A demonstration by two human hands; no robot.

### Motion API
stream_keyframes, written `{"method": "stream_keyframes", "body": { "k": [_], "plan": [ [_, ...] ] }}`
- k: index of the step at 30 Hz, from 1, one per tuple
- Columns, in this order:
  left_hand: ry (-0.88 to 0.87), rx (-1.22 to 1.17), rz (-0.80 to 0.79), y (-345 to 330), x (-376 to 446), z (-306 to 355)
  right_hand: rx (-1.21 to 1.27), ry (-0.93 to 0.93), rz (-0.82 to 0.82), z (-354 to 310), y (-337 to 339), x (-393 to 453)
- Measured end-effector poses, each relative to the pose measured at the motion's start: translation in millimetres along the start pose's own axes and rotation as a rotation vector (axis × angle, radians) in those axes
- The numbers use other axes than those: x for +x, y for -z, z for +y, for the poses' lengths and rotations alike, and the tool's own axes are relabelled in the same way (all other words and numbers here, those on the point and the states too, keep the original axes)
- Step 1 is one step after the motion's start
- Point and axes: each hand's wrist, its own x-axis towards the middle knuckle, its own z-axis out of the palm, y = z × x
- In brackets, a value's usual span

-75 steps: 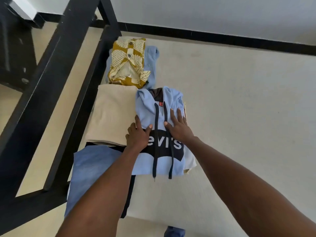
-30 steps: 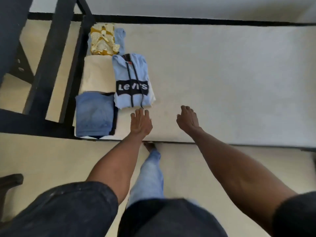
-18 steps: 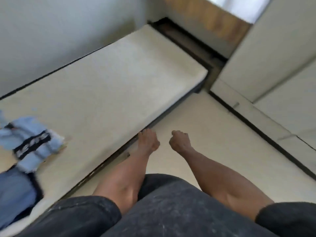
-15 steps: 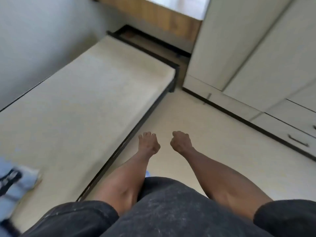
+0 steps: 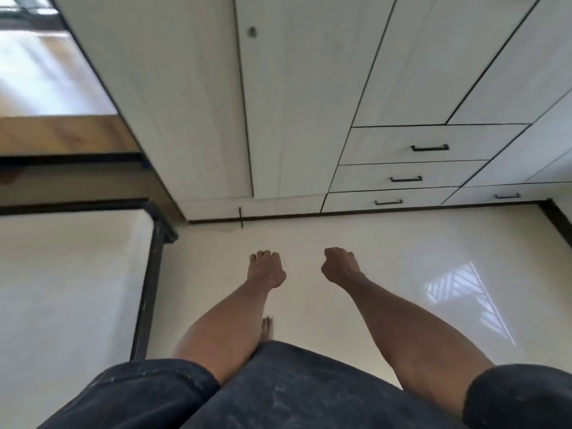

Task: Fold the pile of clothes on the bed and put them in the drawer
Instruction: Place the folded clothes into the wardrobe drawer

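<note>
At the left, the bed (image 5: 71,280) is seen with its long axis running toward the lower left and its black-framed corner (image 5: 161,224) pointing at the wardrobe (image 5: 198,97). No clothes are shown on the visible stretch of mattress. A narrow gap is left between that corner and the wardrobe base.

Over the open floor (image 5: 402,243), the left hand (image 5: 266,269) is held with its fingers curled in, nothing gripped. Just beside it, slightly apart, the right hand (image 5: 340,266) is likewise balled into a loose fist and holds nothing. Both forearms are stretched forward, side by side, toward the wardrobe. A bare foot (image 5: 266,328) is glimpsed under the left forearm.

Further right, three drawers (image 5: 414,178) are stacked in the wardrobe, all closed, their fronts facing the floor space, their long axes and black handles running horizontally. A fourth low drawer (image 5: 507,196) is set at the far right. The floor between hands and drawers is unobstructed, with a patch of sunlight (image 5: 458,301) lying to the right.
</note>
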Motion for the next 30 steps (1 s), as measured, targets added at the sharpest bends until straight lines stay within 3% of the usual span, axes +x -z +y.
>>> {"method": "stream_keyframes", "body": {
  "k": [7,13,19,23,30],
  "plan": [
    [-0.148,0.025,0.006,82,127,86,0.171,-0.214,0.108,80,75,97],
    [-0.221,0.052,-0.013,103,223,196,0.119,-0.264,0.085,216,120,181],
    [-0.168,-0.015,0.038,129,323,344,0.033,-0.176,0.037,371,183,297],
    [-0.116,-0.099,0.020,153,378,447,-0.012,-0.093,-0.082,454,219,364],
    [-0.075,-0.087,0.005,175,451,534,-0.039,0.108,-0.121,507,242,480]
  ]
}}
